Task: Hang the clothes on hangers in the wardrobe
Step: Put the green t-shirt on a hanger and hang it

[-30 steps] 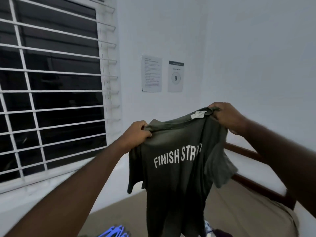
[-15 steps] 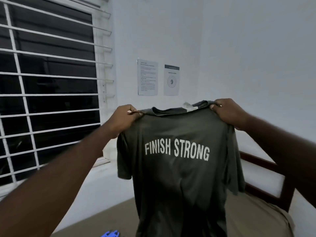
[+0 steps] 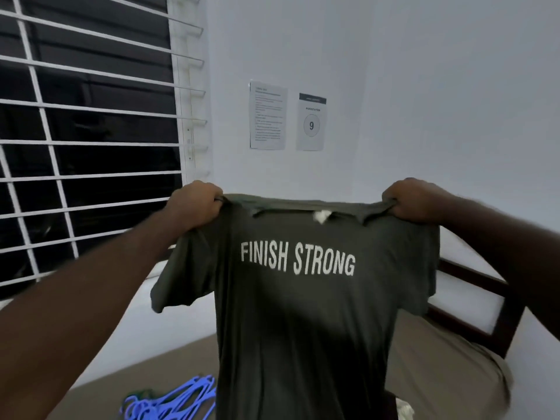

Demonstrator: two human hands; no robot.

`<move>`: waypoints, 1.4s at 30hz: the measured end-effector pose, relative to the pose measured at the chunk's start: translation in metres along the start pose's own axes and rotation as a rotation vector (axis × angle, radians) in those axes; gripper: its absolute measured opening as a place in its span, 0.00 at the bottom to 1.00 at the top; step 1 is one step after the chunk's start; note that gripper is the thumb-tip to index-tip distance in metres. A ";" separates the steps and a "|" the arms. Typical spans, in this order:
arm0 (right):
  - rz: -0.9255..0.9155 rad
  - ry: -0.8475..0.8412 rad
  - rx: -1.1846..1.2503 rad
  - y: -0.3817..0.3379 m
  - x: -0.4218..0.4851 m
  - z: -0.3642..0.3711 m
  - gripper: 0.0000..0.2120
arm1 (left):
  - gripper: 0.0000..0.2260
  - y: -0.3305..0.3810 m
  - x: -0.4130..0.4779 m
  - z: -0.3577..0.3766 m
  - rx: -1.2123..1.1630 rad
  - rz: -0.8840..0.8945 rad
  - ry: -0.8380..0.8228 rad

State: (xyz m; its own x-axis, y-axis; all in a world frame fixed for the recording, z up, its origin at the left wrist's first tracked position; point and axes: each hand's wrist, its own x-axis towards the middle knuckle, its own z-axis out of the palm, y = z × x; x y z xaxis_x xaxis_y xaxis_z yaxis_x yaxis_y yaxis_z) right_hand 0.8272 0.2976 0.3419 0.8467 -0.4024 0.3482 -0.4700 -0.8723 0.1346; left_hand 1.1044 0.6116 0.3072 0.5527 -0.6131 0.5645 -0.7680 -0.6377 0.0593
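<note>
– Both grips are closed tight on cloth: the left grip (image 3: pixel 195 204) has a fistful of one shoulder of the T-shirt (image 3: pixel 303 313), and the right grip (image 3: pixel 409 200) has the other, fingers curled right round the fabric.
– Where does that put the shirt?
– Held up in the air in front of the person, hanging over the bed (image 3: pixel 439 374). Its hem runs out of the bottom of the view.
– What's different from a second ago?
– Then the hands were close together and the shirt hung bunched, with half the lettering folded away. Now they're spread wide and level, the shoulder line is pulled taut, and "FINISH STRONG" reads whole.
– What does that mean for the job?
– I'd say the shirt is opened out and ready for a hanger, but none is in it yet. The blue hangers (image 3: pixel 172 401) lie in a heap on the bed, below the left arm. No wardrobe is in view.
– Which way does it point?
– Collar up, hem down, so its long axis is vertical. The shoulder line runs straight across, left to right. The printed side faces the person, and a white neck label (image 3: pixel 322 216) shows at the collar. Whether that's front or back I can't tell.
– Next?
– One grip probably has to let go to fetch a hanger, and the shirt will likely slump on that side.
</note>
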 end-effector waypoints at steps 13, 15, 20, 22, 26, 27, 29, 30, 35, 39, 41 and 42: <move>0.178 0.105 0.423 -0.025 0.003 0.044 0.12 | 0.10 -0.023 -0.027 0.030 -0.292 -0.260 0.045; 0.219 0.129 0.544 -0.031 -0.004 0.055 0.13 | 0.12 -0.025 -0.035 0.041 -0.395 -0.327 0.097; 0.335 0.202 0.978 -0.055 -0.054 0.101 0.17 | 0.18 -0.015 -0.093 0.073 -0.742 -0.452 0.107; 0.327 0.116 0.929 -0.057 -0.088 0.140 0.16 | 0.19 -0.008 -0.142 0.093 -0.889 -0.545 0.097; 0.539 -0.159 1.003 -0.062 -0.190 0.245 0.16 | 0.18 0.012 -0.291 0.166 -0.894 -0.756 -0.024; 0.622 -0.247 1.068 -0.069 -0.226 0.272 0.16 | 0.17 0.021 -0.335 0.186 -0.876 -0.794 -0.083; 0.682 -0.385 1.165 -0.085 -0.295 0.317 0.17 | 0.16 0.043 -0.421 0.216 -0.862 -0.953 -0.206; 0.702 -0.470 1.191 -0.093 -0.325 0.329 0.13 | 0.15 0.056 -0.458 0.223 -0.841 -1.046 -0.266; 0.995 -0.617 1.309 -0.120 -0.424 0.375 0.12 | 0.15 0.087 -0.580 0.235 -0.779 -1.406 -0.387; 0.984 -0.721 1.103 -0.123 -0.463 0.383 0.18 | 0.08 0.105 -0.607 0.217 -0.920 -1.617 -0.289; 1.223 -0.653 1.473 -0.124 -0.466 0.369 0.14 | 0.07 0.113 -0.607 0.206 -0.959 -1.671 -0.206; 1.285 -0.563 1.588 -0.129 -0.465 0.356 0.13 | 0.08 0.117 -0.605 0.200 -0.974 -1.677 -0.173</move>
State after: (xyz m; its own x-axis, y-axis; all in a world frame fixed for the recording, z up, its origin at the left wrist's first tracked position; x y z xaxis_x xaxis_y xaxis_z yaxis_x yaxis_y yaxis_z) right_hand 0.5832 0.4989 -0.1674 0.4101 -0.5760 -0.7072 -0.4020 0.5818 -0.7070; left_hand 0.7453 0.8147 -0.1917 0.7719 0.1744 -0.6114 0.6337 -0.1329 0.7621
